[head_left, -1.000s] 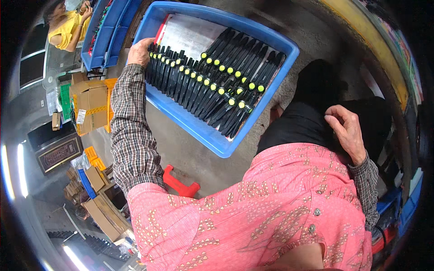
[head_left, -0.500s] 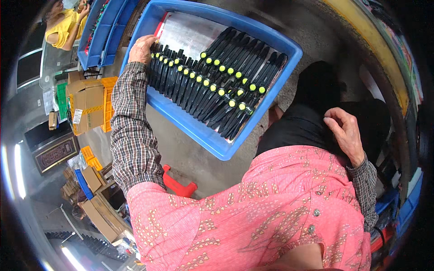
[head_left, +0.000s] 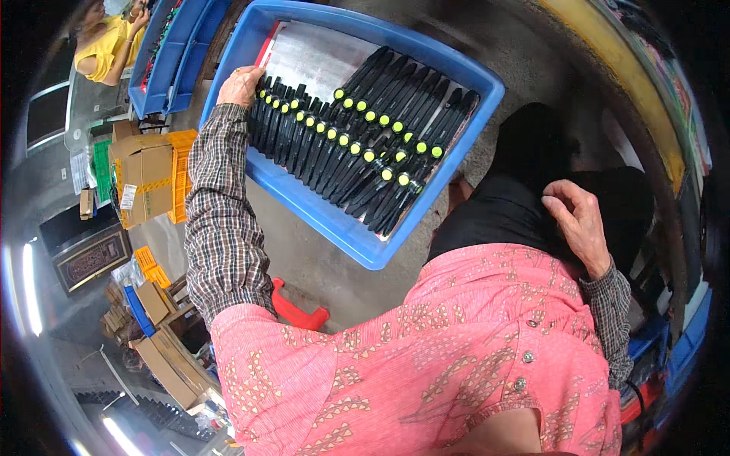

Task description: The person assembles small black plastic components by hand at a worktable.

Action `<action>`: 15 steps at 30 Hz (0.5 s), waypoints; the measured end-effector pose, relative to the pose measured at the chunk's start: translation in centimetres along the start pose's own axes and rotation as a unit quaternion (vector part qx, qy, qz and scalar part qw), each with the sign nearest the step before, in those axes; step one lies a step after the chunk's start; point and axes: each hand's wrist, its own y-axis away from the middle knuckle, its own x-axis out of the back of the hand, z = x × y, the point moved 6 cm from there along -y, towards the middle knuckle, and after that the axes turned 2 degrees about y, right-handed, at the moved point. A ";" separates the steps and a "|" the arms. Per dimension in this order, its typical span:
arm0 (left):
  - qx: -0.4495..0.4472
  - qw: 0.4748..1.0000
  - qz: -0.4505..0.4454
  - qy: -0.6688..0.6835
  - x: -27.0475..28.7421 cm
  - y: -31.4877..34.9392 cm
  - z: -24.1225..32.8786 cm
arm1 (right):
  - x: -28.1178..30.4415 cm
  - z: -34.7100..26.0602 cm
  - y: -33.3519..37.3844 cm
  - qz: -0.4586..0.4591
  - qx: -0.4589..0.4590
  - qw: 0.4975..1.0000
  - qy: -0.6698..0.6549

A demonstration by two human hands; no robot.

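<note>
A blue plastic bin point(head_left: 449, 176) stands ahead of me. In it, slim black pieces point(head_left: 300, 148) with round yellow-green spots lie side by side in slanted rows; their kind is not clear. My left hand point(head_left: 240, 86) reaches over the bin's left wall to the left end of the nearer row. Its fingers are bent in against the end pieces, and whatever they grip is hidden. Over my dark-clothed lap, my right hand point(head_left: 582, 220) rests with loosely curled fingers, a gap beside the thumb, and nothing visible in it.
A pale sheet point(head_left: 323, 57) lines the bin's far left part. Left of the bin stand a cardboard box point(head_left: 148, 178) and an orange crate point(head_left: 181, 163). More blue bins point(head_left: 163, 72) and a person in yellow point(head_left: 106, 47) are farther off. A red object point(head_left: 298, 308) lies beside my left arm.
The view has shifted very slightly. My left hand stays at the row's left end, with its fingers drawn in a little; my right hand has hardly moved.
</note>
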 end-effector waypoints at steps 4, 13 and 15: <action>-0.057 0.992 0.107 0.036 1.8 0.7 1.3 | 0.1 0.0 0.0 -0.002 -0.013 1.000 -0.008; -0.046 0.969 0.155 0.187 8.0 2.8 11.1 | 0.9 0.0 0.8 0.004 0.002 1.000 -0.021; -0.064 0.964 0.134 0.222 8.6 3.1 13.3 | 1.1 0.0 1.0 0.006 0.002 1.000 -0.018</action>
